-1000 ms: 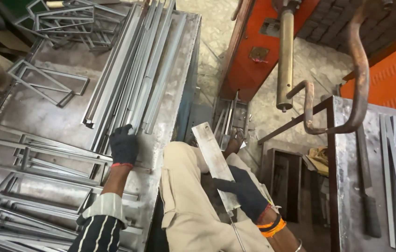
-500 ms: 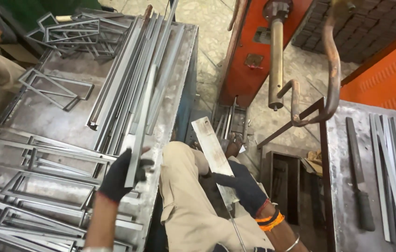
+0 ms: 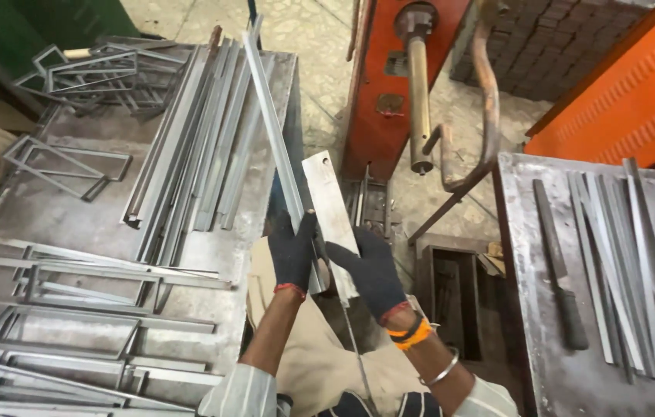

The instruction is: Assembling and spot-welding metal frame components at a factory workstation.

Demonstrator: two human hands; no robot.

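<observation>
Steel strip and flat plate in gloved hands' grip.

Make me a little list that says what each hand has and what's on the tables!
left hand: gloved, grips a long metal strip that slants up and away
right hand: gloved, holds a flat plate with a hole near its top
left table: a strip pile and bent frames
right table: more strips and a dark file
behind: orange machine with a rod
</observation>
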